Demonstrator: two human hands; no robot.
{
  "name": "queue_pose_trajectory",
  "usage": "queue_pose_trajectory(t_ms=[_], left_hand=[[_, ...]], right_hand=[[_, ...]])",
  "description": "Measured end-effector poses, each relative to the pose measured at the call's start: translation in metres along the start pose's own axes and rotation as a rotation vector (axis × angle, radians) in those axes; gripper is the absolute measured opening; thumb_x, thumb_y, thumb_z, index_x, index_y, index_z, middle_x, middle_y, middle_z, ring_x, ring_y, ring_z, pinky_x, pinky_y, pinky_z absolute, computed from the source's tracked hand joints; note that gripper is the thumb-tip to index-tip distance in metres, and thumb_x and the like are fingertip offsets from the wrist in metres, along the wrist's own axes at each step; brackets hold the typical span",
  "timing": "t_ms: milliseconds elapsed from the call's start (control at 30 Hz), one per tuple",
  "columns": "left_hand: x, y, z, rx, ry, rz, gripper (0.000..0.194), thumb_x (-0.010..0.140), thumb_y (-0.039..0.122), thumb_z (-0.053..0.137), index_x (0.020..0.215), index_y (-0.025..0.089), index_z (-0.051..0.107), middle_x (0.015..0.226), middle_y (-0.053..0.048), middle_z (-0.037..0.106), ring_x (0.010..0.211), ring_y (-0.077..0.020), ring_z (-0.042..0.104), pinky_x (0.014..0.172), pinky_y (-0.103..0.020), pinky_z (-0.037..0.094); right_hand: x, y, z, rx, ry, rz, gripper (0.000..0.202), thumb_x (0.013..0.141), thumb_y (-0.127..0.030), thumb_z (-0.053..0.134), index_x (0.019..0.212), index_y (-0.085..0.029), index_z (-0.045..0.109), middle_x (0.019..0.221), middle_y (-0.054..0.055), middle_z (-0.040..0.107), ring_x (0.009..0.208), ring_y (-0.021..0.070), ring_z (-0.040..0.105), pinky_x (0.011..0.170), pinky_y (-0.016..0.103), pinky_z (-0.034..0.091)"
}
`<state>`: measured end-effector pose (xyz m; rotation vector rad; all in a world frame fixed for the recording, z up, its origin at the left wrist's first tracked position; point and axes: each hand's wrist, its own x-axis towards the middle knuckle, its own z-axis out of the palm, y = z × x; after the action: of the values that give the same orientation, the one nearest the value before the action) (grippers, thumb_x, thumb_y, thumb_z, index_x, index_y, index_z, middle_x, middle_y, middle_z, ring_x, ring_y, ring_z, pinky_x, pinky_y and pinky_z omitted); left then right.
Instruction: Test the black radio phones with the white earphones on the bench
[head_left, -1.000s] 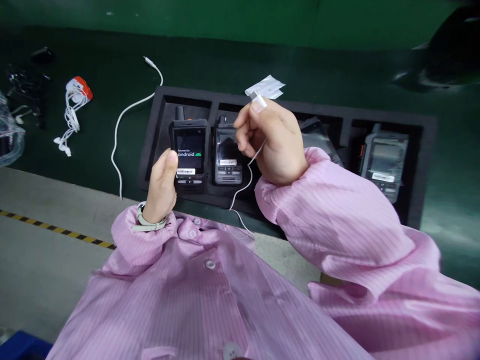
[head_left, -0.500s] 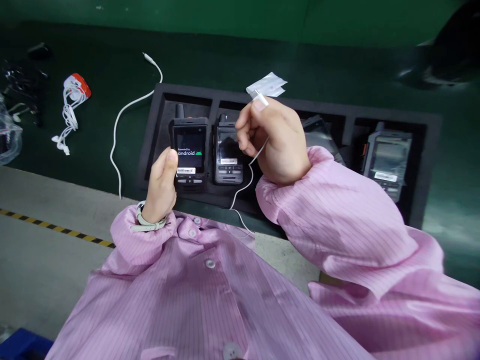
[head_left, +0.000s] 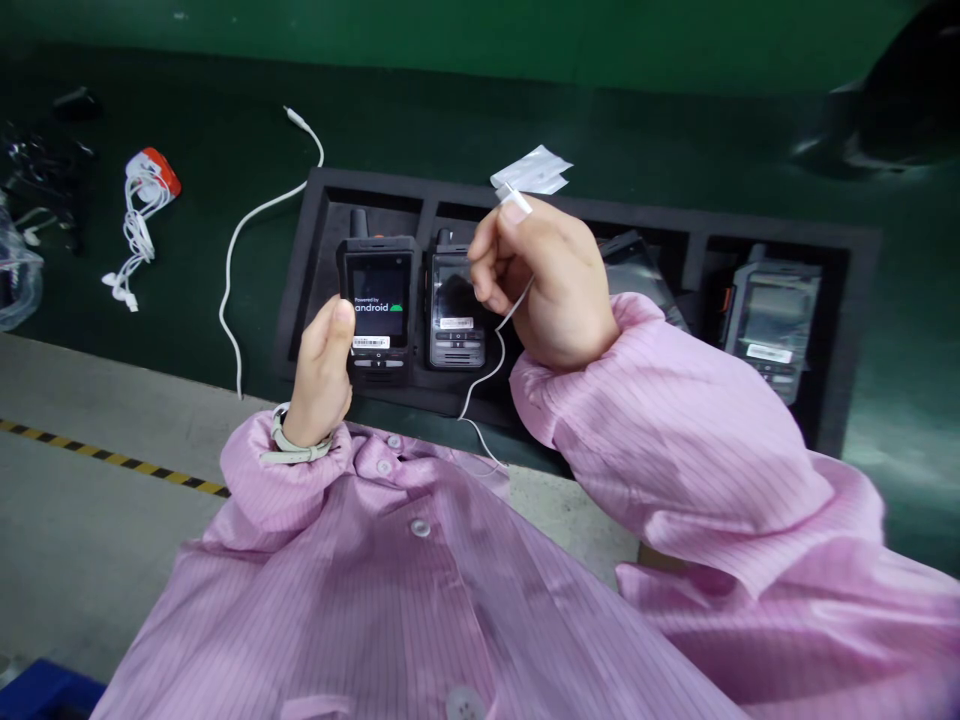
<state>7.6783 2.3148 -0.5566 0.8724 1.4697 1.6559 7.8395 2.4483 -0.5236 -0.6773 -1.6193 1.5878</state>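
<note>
My left hand [head_left: 325,365] grips a black handheld radio [head_left: 379,340] with a stubby antenna, thumb on its left edge. Its lit screen reads "Powered by android". In my right hand [head_left: 551,270], pinched between thumb and fingers, is the white plug end of a cable [head_left: 517,199]; its thin white cord runs down below the hand toward the table's front edge. Just left of my right hand a second radio [head_left: 457,310] lies in the black foam tray [head_left: 600,212], its screen dark. Another radio [head_left: 776,315] sits in the tray's right compartment.
A small clear plastic bag [head_left: 534,170] lies behind the tray. To the left are a loose white cable [head_left: 236,235], white earphones [head_left: 139,235] with an orange-and-white piece, and tangled black cords [head_left: 49,160]. A dark round object [head_left: 911,85] stands at the far right.
Hardly anything differs. The view has shifted very slightly, and both hands keep their holds on the radio and the cable.
</note>
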Motion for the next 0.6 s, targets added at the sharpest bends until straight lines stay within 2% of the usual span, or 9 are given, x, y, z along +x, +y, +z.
queue_pose_trajectory(t_ms=[200, 367, 600], left_hand=[[0.0009, -0.0005, 0.0004, -0.031, -0.017, 0.009, 0.039, 0.097, 0.056, 0.058, 0.083, 0.021, 0.067, 0.079, -0.001, 0.064, 0.074, -0.0143, 0.061, 0.068, -0.028, 0.049], [0.0005, 0.0001, 0.0006, -0.033, -0.005, -0.007, 0.040, 0.096, 0.056, 0.060, 0.078, 0.021, 0.063, 0.074, 0.000, 0.059, 0.069, -0.0130, 0.057, 0.066, -0.027, 0.047], [0.0005, 0.0000, 0.0001, -0.013, 0.005, -0.004, 0.041, 0.095, 0.058, 0.059, 0.078, 0.021, 0.063, 0.074, 0.000, 0.059, 0.071, -0.0143, 0.059, 0.068, -0.028, 0.051]], right_hand=[[0.0003, -0.0014, 0.0018, 0.034, 0.020, -0.004, 0.045, 0.093, -0.068, 0.057, 0.075, -0.028, 0.059, 0.055, -0.001, 0.054, 0.040, 0.0142, 0.040, 0.038, 0.035, 0.030], [0.0007, -0.0008, 0.0018, 0.002, 0.008, 0.007, 0.048, 0.093, -0.072, 0.054, 0.075, -0.028, 0.056, 0.055, -0.001, 0.051, 0.041, 0.0141, 0.039, 0.039, 0.035, 0.029], [0.0008, -0.0002, 0.0013, 0.033, 0.005, 0.017, 0.045, 0.095, -0.068, 0.056, 0.075, -0.027, 0.057, 0.055, -0.002, 0.053, 0.041, 0.0128, 0.037, 0.041, 0.035, 0.027]])
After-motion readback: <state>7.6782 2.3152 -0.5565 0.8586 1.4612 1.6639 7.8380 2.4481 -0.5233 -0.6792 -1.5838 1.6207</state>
